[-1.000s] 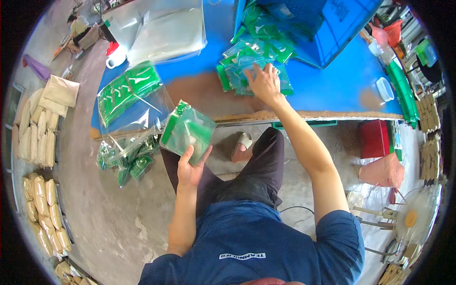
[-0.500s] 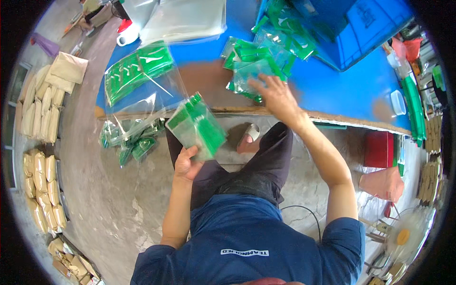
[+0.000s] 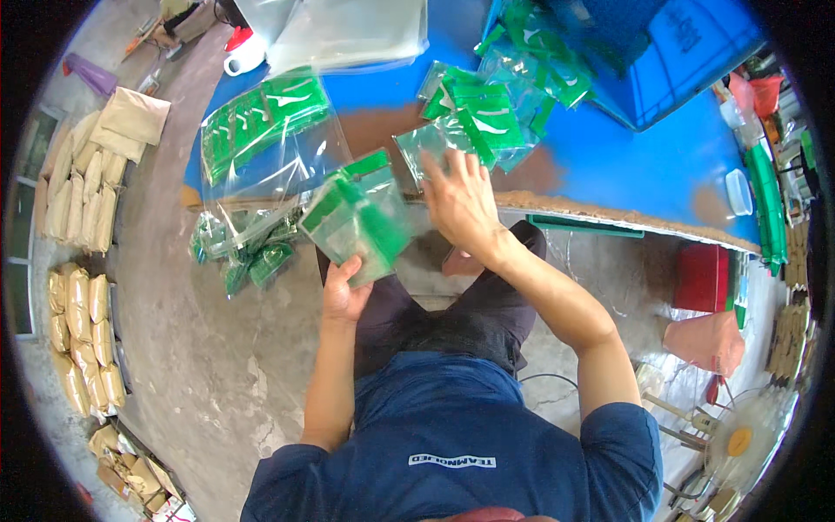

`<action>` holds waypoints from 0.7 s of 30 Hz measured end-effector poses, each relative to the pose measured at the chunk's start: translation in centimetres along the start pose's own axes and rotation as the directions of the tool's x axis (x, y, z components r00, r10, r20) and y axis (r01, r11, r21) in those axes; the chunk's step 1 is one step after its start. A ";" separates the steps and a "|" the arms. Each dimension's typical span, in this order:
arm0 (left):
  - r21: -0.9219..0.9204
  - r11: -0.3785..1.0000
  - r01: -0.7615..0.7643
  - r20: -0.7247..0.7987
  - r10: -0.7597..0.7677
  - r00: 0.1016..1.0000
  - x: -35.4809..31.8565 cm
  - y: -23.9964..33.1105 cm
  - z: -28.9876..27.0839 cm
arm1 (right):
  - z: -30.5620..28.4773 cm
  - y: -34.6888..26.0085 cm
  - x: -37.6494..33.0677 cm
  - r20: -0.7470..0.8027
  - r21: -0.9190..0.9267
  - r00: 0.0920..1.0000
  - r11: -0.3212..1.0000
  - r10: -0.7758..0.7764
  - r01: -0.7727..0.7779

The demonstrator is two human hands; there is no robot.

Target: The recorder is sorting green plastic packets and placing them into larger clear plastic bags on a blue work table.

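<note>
Since the earlier frame, the right hand (image 3: 463, 200) has been brought closer to the left hand (image 3: 344, 297), together with a clear, green-edged pouch (image 3: 432, 139) beside the pile of pouches (image 3: 497, 117) at upper centre. A fanned stack of pouches (image 3: 358, 230) is clamped between left thumb and fingers, just left of the frame's centre; whether the right fingers are closed on their pouch cannot be told. Pouches could be dropped, since the stack is pinched only near its lower edge and is partly held clear of the blue table (image 3: 600, 165). Overlapped neighbours might also be dragged along by clinging film. The stacked pouches look flat, squarish and glossy, transparent with bright green areas.
</note>
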State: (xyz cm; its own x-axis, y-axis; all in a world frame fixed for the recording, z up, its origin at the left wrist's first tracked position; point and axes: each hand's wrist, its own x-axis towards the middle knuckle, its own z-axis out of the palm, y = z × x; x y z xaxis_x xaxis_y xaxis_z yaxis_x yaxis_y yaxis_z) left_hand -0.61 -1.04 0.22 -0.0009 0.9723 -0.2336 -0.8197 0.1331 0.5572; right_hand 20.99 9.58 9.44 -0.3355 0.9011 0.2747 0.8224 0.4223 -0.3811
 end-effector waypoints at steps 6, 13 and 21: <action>-0.002 1.000 -0.025 0.011 0.025 1.000 0.5 0.5 -0.6 | 2.2 1.0 -0.3 0.035 0.206 0.895 0.879 -0.445 0.429; -0.098 0.994 0.055 0.008 -0.054 0.999 0.0 0.0 -1.6 | 0.8 3.2 -1.1 -0.091 -0.118 0.981 0.980 -0.173 0.162; -0.250 0.962 0.110 0.096 -0.089 0.991 -1.3 -0.4 -3.0 | 1.0 2.6 -0.7 -0.284 0.359 0.934 0.879 -0.218 0.314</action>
State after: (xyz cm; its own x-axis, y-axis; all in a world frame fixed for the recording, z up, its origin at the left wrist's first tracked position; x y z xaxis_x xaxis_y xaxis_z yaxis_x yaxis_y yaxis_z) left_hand -2.04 -2.97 -2.05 0.1268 0.9707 -0.2041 -0.9318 0.1871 0.3109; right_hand 22.93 10.15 7.38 -0.3617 0.7217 0.5902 0.4528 0.6893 -0.5655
